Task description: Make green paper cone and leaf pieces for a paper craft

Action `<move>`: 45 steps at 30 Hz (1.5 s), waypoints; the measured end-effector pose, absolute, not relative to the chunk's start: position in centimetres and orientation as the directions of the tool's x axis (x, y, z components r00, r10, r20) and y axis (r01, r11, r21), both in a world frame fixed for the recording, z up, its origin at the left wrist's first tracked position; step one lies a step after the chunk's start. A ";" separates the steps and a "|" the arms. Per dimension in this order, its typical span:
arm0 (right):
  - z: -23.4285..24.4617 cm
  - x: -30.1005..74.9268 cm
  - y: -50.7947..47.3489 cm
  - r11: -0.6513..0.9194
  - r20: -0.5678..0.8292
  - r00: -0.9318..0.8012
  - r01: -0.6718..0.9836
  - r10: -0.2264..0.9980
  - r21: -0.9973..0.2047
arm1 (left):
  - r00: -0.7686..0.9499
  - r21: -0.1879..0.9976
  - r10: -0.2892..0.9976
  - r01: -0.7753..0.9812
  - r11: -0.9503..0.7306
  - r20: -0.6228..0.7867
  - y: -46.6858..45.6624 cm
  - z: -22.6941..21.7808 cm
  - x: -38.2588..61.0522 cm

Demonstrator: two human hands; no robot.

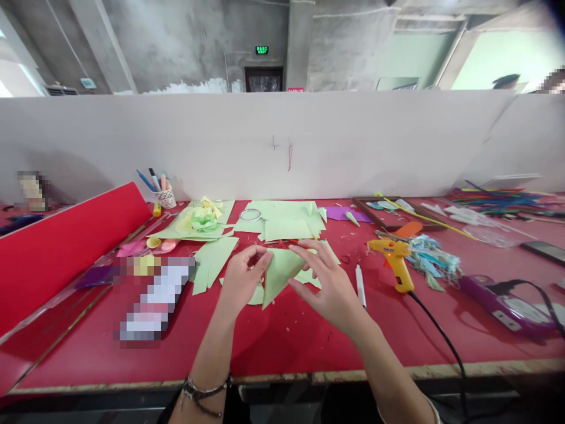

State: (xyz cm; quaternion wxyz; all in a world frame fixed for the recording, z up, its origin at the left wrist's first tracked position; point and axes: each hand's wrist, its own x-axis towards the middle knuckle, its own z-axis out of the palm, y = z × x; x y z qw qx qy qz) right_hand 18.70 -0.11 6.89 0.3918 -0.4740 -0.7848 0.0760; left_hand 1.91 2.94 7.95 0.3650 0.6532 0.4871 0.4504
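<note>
Pale green paper piece (280, 274), folded to a point that aims down toward me, sits between my two hands just above the red table (282, 347), near its front middle. My left hand (241, 281), with a dark bracelet (203, 393) at the wrist, is curled nearly closed and pinches the paper's upper left edge between thumb and fingertips. My right hand (331, 285) is about half open, fingers spread, and grips the paper's upper right edge with its fingertips.

Just right of my right hand lies a white glue stick (361, 284). Beyond it a yellow glue gun (396, 259) rests on the table, and its black cord (441, 335) runs back toward the front edge. A heap of pale blue paper shreds (430, 256) lies beside the gun.

Behind my hands, more green sheets (282, 221) and offcuts are spread flat, with a clear tape roll (251, 215) lying on them. Farther left stands a pen cup (166, 198), next to a large red roll (57, 247) set at a slant. A white partition (282, 141) closes off the back of the table.
</note>
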 end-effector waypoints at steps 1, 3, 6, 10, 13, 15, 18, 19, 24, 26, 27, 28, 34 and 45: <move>6.8 18.7 -0.1 0.543 0.538 -0.248 0.672 0.806 -0.503 | 0.116 0.924 0.967 0.289 -0.252 0.228 2.9 8.0 2.0; 6.8 18.6 -0.2 0.558 0.529 -0.265 0.638 0.806 -0.531 | 0.102 0.938 0.970 0.248 -0.241 0.222 2.8 8.1 2.2; 6.9 18.3 -0.2 0.596 0.544 -0.283 0.559 0.790 -0.576 | 0.083 0.963 0.975 0.159 -0.219 0.208 2.7 7.9 2.5; 6.9 18.5 -0.2 0.598 0.551 -0.257 0.490 0.794 -0.634 | 0.049 0.985 0.983 -0.012 -0.174 0.174 2.7 7.5 2.6; 6.9 19.1 -0.1 0.624 0.541 -0.319 0.486 0.778 -0.612 | -0.041 0.980 0.981 -0.061 -0.191 0.189 2.8 7.5 2.3; 7.0 19.6 0.0 0.655 0.598 -0.294 0.487 0.746 -0.578 | -0.103 0.975 0.972 -0.048 -0.218 0.212 2.9 7.6 2.0; 7.3 20.3 0.1 0.663 0.701 -0.140 0.492 0.700 -0.564 | -0.164 0.962 0.951 -0.036 -0.270 0.261 2.8 7.9 1.9; 7.4 20.4 0.2 0.658 0.713 -0.093 0.483 0.695 -0.578 | -0.164 0.960 0.950 -0.041 -0.277 0.267 2.8 8.1 2.0; 7.4 20.7 0.6 0.551 0.587 0.052 0.288 0.808 -0.783 | -0.024 0.977 0.983 -0.114 -0.183 0.181 2.3 8.5 2.9; 7.2 20.8 0.7 0.480 0.500 0.063 0.196 0.864 -0.855 | 0.006 0.979 0.984 -0.095 -0.178 0.180 2.3 8.5 3.0; 7.2 20.9 0.7 0.450 0.466 0.077 0.164 0.881 -0.878 | 0.013 0.980 0.982 -0.056 -0.190 0.191 2.4 8.5 2.9; 7.1 21.0 0.8 0.426 0.440 0.102 0.135 0.892 -0.895 | 0.025 0.978 0.978 0.002 -0.207 0.207 2.4 8.4 2.8; 6.8 21.4 1.1 0.393 0.382 0.225 -0.007 0.896 -0.919 | 0.286 0.874 0.904 0.282 -0.396 0.317 2.6 8.0 2.4; 7.1 21.6 0.9 0.435 0.461 0.116 0.196 0.880 -0.879 | 0.378 0.934 0.898 0.177 -0.309 0.225 2.3 7.6 2.7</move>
